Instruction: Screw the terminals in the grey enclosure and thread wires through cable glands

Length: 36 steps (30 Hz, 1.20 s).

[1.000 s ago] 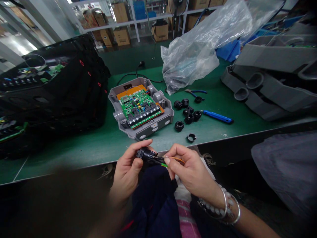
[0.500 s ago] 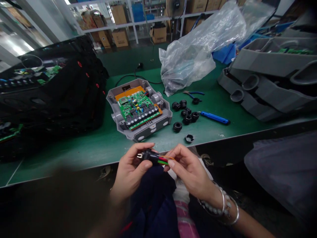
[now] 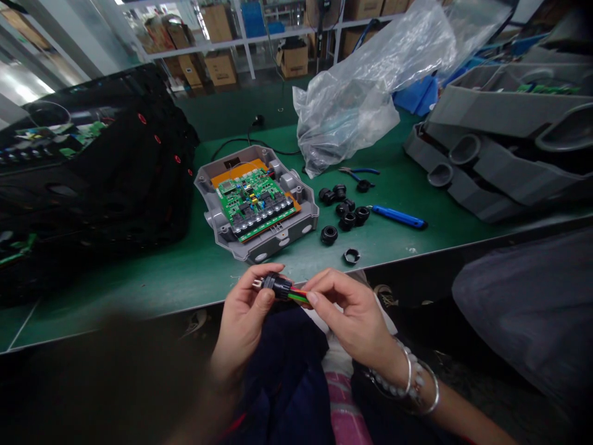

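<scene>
My left hand (image 3: 243, 315) grips a black cable gland (image 3: 277, 285) between thumb and fingers, just past the table's front edge. A small metal forked terminal (image 3: 256, 283) sticks out of the gland's left end. Red, green and orange wires (image 3: 299, 297) leave its right side, and my right hand (image 3: 347, 315) pinches them close to the gland. Both hands are over my lap. A grey enclosure (image 3: 296, 238) with a green circuit board (image 3: 252, 204) lies on the green mat beyond them, out of reach of my fingers.
Several black cable glands (image 3: 345, 210), a hex nut (image 3: 351, 255), a blue-handled tool (image 3: 398, 217) and blue pliers (image 3: 356, 176) lie on the mat. A plastic bag (image 3: 343, 105), grey housings (image 3: 500, 142) and a black padded case (image 3: 115, 185) surround them.
The gland has turned so its forked metal end points left, and my right fingers have moved closer to it. The whole scene has shifted slightly left in the view.
</scene>
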Tool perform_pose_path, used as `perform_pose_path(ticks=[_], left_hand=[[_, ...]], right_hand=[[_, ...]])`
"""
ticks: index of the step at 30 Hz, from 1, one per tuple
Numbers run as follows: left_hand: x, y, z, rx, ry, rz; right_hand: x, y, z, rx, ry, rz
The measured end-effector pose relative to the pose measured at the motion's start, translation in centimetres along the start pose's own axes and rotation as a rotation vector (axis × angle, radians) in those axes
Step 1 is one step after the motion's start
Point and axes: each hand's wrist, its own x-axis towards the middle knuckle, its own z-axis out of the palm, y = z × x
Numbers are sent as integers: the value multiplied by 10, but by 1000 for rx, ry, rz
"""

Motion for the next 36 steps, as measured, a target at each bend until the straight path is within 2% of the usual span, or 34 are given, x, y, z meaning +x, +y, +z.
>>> perform_pose_path(ticks=[6,8,10,14,16,19,21,23,25,27,29,32,36], left_hand=[[1,11,5,49,-10,37],[1,11,6,46,-17,33],[1,8,6,36,-10,29],[2,1,5,1,20,8],[2,-1,5,-13,19,-1],[2,1,9,-11,-12,-8],[1,2,15,12,-32,-27],[1,1,20,19,-43,-48],[1,-2,23,9,-38,-56],[1,-6,23,12,-2,-58],[1,-9,22,38,52,-63],[3,-11,22,54,77,-70],[4,-12,27,157,-34,-104]], right_hand=[[-2,-3,6,-442,38,-267],[-5,1,6,-500,47,-329],[-9,6,5,-433,56,-315],[-19,23,1,-181,104,-160],[-23,31,0,-143,127,-196],[-25,38,5,-184,103,-345],[-24,41,11,-206,110,-370],[-23,44,15,-164,164,-279],[-24,48,16,-41,188,-97],[-27,54,12,79,99,70],[-34,63,5,92,-62,164],[-47,81,-3,-31,-192,216],[-55,93,1,-92,-158,198]])
